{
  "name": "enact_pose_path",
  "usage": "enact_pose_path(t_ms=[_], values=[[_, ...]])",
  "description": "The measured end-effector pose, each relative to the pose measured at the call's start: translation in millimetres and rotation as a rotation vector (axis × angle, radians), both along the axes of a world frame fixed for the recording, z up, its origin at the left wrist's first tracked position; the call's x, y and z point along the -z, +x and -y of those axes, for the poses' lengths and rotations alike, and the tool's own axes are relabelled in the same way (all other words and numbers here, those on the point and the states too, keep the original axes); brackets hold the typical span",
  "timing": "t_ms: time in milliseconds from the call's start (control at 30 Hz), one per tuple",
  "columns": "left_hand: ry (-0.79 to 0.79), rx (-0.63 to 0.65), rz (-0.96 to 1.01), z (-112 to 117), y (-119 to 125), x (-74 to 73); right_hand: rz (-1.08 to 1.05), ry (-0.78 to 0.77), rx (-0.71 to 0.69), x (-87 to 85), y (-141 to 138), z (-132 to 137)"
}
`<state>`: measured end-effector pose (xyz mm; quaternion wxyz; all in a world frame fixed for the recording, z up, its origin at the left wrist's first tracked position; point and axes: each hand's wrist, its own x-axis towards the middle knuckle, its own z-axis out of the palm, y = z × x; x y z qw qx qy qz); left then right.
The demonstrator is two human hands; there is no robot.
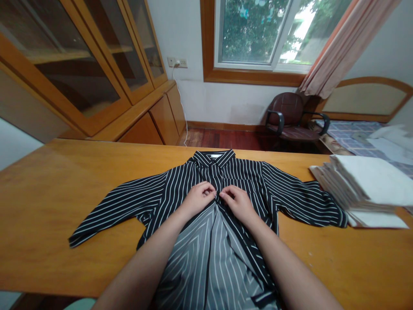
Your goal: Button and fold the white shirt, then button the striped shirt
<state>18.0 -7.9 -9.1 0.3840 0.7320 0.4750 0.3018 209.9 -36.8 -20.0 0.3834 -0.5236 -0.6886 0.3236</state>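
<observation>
A black shirt with white stripes (180,181) lies face up on the wooden table (48,193), its collar at the far side and its sleeves spread left and right. Above my hands the front is drawn together; below them it falls apart and shows the greyer inside of the back. My left hand (200,198) pinches the left front edge at chest height. Close beside it, my right hand (237,202) pinches the right front edge. The fingertips almost meet, and any button between them is too small to make out.
A stack of white folded sheets or bags (371,185) stands at the table's right, touching the right cuff. Past the far edge are an office chair (290,116), a bed (358,133) and a window (251,34). A glass-fronted cabinet (129,97) stands at the left.
</observation>
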Motion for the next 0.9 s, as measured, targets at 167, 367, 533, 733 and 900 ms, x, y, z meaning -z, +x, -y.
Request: enact_pose_path(t_ms=[167,367,533,733,900], values=[[-0.022,0.014,0.033,-0.8,-0.1,2.5,-0.003,-0.002,0.001,0.7,0.2,0.2],[-0.026,0.028,0.033,-2.0,-0.9,5.5,-0.038,-0.025,0.008,0.3,0.1,-0.4],[-0.014,0.004,0.011,-1.1,0.4,2.9,-0.028,-0.032,0.002,0.1,0.2,-0.7],[-0.007,-0.006,0.015,-1.4,1.6,2.3,-0.016,-0.028,-0.007,1.1,1.0,-0.5],[-0.028,-0.008,0.038,-2.9,0.7,4.4,-0.005,-0.024,-0.007,1.0,0.3,-0.2]])
